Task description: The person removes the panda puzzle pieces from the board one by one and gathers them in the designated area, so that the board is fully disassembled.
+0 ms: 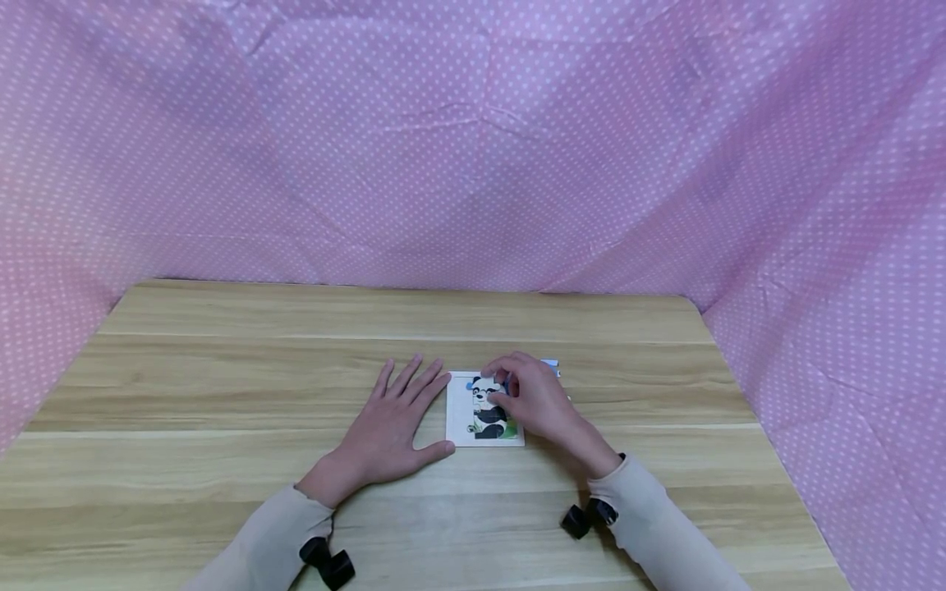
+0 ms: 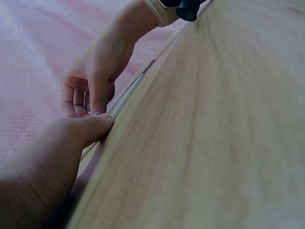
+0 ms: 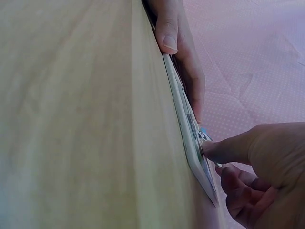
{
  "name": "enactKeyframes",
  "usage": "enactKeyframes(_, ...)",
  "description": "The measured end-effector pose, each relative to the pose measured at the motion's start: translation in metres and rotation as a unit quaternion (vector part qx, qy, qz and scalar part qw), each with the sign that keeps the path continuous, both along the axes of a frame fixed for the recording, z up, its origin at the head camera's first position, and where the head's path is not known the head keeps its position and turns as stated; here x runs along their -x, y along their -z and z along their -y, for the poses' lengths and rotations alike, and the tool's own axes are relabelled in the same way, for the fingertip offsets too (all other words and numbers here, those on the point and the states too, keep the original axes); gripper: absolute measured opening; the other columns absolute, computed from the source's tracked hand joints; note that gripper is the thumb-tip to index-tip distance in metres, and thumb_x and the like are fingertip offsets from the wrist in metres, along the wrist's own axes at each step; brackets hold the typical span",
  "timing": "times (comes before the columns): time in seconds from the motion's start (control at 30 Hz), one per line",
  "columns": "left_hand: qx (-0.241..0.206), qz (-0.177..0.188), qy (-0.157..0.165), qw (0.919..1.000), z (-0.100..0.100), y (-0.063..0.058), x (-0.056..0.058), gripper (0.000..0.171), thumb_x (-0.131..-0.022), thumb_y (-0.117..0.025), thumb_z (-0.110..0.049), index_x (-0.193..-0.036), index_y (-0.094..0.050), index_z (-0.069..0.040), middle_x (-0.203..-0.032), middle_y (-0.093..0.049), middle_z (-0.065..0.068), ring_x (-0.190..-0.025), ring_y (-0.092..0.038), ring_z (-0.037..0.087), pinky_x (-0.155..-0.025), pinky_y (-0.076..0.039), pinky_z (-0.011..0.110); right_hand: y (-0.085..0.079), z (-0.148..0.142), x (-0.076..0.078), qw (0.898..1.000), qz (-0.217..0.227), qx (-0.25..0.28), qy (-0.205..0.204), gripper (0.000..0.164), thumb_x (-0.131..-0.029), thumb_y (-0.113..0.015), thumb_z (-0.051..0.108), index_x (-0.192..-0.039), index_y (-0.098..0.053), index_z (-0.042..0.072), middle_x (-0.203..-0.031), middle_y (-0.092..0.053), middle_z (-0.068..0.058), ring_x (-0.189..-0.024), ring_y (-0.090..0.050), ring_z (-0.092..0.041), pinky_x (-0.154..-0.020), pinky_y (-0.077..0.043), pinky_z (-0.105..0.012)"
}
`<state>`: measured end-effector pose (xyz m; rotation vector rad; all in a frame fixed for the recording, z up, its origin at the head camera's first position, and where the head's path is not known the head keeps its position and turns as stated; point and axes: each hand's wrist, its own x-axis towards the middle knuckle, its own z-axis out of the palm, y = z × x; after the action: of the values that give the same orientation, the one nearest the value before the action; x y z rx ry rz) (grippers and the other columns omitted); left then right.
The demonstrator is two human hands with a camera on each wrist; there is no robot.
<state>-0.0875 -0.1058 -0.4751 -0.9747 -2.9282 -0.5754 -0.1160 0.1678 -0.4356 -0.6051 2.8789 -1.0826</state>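
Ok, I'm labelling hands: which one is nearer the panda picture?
Right. The right hand is over the panda picture; the left hand is farther, at the left edge of the white board.

From my remote seat I see a white board lying flat on the desk, its panda picture black-and-white with green at the base, while the panda-face piece tilts over it — pinched by the right fingers — and bluish pieces lie partly hidden beyond.
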Motion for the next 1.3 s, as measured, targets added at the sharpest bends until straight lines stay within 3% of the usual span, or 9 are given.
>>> enactKeyframes(0.4,0.003,0.008,-0.004,1.0,-0.001,-0.001,-0.001,0.102,-0.098,-0.063,-0.075,-0.176,-0.034,-0.016,-0.185,-0.023,0.005,-0.172,-0.011,0.035,-0.137,0.003,0.064,-0.002,-0.001,0.0,0.999,-0.023,-0.036,0.004,0.028,-0.091,-0.092,0.01,-0.118,-0.086,0.009,-0.102,-0.074,0.0,-0.073,-0.059,-0.008,-0.064,-0.049,-0.024)
enactKeyframes(0.9,-0.001,0.007,-0.002,1.0,-0.001,-0.001,-0.001,0.101,-0.098,-0.063,-0.074,-0.175,-0.035,-0.015,-0.184,-0.025,0.005,-0.172,-0.012,0.035,-0.137,0.004,0.064,-0.004,-0.007,0.001,0.999,-0.036,-0.012,0.009,0.029,-0.091,-0.092,0.009,-0.119,-0.085,0.01,-0.102,-0.072,0.001,-0.075,-0.059,-0.007,-0.063,-0.05,-0.024)
enactKeyframes(1.3,-0.003,0.01,-0.007,0.9999,-0.001,-0.001,0.0,0.101,-0.098,-0.064,-0.074,-0.175,-0.036,-0.016,-0.184,-0.025,0.005,-0.172,-0.011,0.035,-0.137,0.004,0.063,-0.008,-0.033,0.001,0.998,-0.058,0.004,-0.013,0.032,-0.09,-0.092,0.004,-0.121,-0.084,0.006,-0.102,-0.073,0.001,-0.078,-0.061,-0.009,-0.065,-0.055,-0.024)
